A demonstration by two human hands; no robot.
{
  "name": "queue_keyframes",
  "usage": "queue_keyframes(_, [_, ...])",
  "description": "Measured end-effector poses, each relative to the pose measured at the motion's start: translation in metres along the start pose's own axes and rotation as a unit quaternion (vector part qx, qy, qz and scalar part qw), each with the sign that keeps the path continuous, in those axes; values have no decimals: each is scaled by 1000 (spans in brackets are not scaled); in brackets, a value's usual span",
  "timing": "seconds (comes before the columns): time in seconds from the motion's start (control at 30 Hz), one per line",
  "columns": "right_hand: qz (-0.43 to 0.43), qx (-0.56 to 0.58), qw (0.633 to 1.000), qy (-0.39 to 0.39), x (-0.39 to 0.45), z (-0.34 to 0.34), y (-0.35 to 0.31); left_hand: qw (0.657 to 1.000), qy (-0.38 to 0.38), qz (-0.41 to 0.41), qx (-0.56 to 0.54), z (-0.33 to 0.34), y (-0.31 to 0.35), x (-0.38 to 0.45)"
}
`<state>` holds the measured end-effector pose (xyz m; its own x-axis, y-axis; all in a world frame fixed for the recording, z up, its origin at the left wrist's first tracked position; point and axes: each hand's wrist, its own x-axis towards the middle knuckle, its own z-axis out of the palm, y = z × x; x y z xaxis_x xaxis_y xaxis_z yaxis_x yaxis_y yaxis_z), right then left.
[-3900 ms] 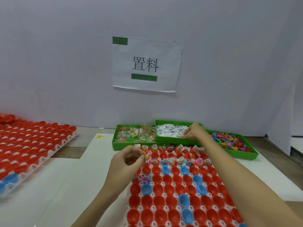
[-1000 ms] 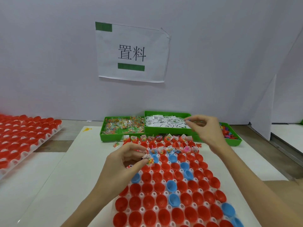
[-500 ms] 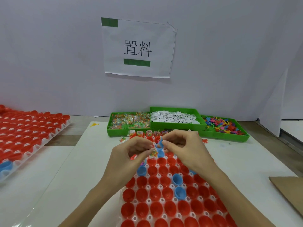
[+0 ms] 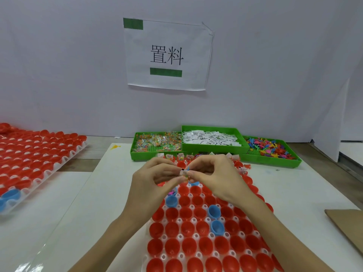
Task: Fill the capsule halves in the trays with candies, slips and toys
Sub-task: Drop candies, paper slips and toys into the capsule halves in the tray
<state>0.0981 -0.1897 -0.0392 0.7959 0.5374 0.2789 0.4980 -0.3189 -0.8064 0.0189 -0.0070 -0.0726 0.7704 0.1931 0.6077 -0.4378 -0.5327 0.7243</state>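
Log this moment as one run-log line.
left hand: pinching slip | right hand: pinching same slip | position: above capsule tray | near rows: empty | slip bin: stocked

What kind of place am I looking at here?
Probably a small packing or assembly workstation: three green plastic supply bins of candies, slips and toys, clear trays of red and blue capsule halves, and a printed paper wall sign.

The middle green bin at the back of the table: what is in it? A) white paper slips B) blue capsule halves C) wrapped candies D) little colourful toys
A: the middle green bin is heaped with white printed slips, between the candy and toy bins.
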Motion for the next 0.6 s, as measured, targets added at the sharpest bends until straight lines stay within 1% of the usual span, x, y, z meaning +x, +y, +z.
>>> queue_keyframes(0.07, [12,-6,1000,-4,0,2,3,999,-33,-17,-9,1,-4,-1])
queue_keyframes(0.17, [28,-23,999,-10,-1,6,8,999,-40,-16,10,5,-9,-2])
queue_keyframes(0.33, [41,-59,997,-28,0,5,12,994,-57,39,88,9,-11,-1])
queue_keyframes(0.47, [50,-89,994,-30,0,9,15,976,-75,79,187,9,-10,0])
queue_keyframes(0.53, [51,-103,993,-29,0,12,17,970,-82,81,213,8,-12,2])
queue_keyframes(0.6, [48,-121,991,-33,-1,15,19,968,-92,67,224,8,-15,2])
